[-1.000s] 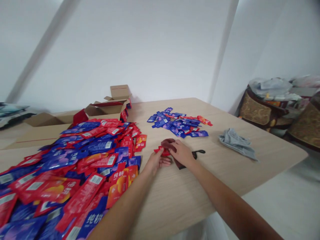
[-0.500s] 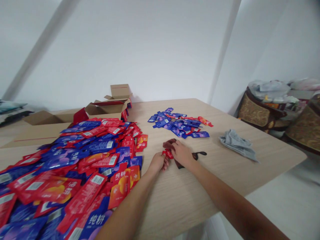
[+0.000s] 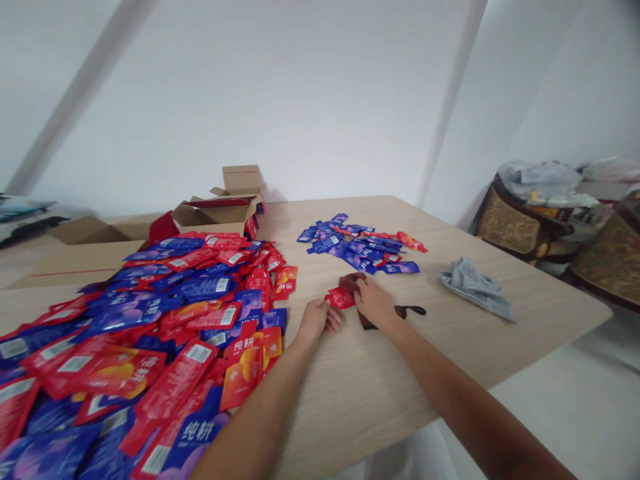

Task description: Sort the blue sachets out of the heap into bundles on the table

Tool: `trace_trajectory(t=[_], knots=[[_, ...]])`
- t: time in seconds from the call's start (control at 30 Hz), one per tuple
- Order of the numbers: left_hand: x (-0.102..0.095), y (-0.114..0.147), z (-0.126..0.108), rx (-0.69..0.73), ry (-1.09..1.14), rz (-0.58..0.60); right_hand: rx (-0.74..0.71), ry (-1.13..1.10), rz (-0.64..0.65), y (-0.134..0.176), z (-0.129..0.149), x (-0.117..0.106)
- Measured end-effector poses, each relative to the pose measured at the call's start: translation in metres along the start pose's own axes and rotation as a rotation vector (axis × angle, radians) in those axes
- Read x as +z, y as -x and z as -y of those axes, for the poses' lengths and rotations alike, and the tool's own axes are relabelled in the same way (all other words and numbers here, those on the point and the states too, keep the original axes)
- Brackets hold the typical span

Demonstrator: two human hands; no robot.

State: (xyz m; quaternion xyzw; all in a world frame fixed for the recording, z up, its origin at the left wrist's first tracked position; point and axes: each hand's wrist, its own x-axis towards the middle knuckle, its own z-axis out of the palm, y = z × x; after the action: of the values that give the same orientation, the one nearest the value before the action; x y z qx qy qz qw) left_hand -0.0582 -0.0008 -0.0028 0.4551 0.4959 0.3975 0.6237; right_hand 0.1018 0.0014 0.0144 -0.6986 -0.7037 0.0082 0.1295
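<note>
My left hand (image 3: 316, 321) pinches the left end of a small red packet (image 3: 340, 298) lying low over the table. My right hand (image 3: 374, 301) is closed on a folded brown cloth (image 3: 352, 280), which touches the packet's right end. Part of the cloth is hidden under the right hand, and a black loop (image 3: 415, 311) sticks out to the right of it. Left of my hands spreads a large heap of red and blue packets (image 3: 195, 291). A smaller pile of packets (image 3: 357, 250) lies beyond my hands.
Open cardboard boxes (image 3: 85, 259) stand at the back left, behind the heap. A crumpled grey cloth (image 3: 475, 287) rests on the right part of the wooden table (image 3: 360, 400). Past the right edge, patterned chairs (image 3: 525, 217) hold plastic bags (image 3: 545, 180).
My right hand has moved a little to the right with the brown cloth, so more of the red packet shows. My left hand stays at the packet's left end.
</note>
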Motion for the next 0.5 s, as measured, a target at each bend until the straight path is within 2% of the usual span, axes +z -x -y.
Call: trace_trajectory(t=[0.07,0.17,0.33,0.4,0.5], knots=[[-0.004,0.003,-0.003,0.065,0.020,-0.016,0.105,-0.009,-0.020,-0.009,-0.021,-0.002],[-0.011,0.004,-0.009,0.157,0.076,0.015,0.165,-0.141,-0.083,-0.017,-0.045,-0.002],[-0.017,-0.005,-0.011,0.243,0.141,0.080,0.260,-0.420,-0.275,-0.024,-0.063,-0.001],[-0.017,-0.009,-0.008,0.229,0.121,0.061,0.234,-0.461,-0.318,-0.024,-0.061,-0.003],[-0.014,-0.011,-0.001,0.233,0.025,-0.012,0.060,-0.446,-0.279,-0.013,-0.039,-0.006]])
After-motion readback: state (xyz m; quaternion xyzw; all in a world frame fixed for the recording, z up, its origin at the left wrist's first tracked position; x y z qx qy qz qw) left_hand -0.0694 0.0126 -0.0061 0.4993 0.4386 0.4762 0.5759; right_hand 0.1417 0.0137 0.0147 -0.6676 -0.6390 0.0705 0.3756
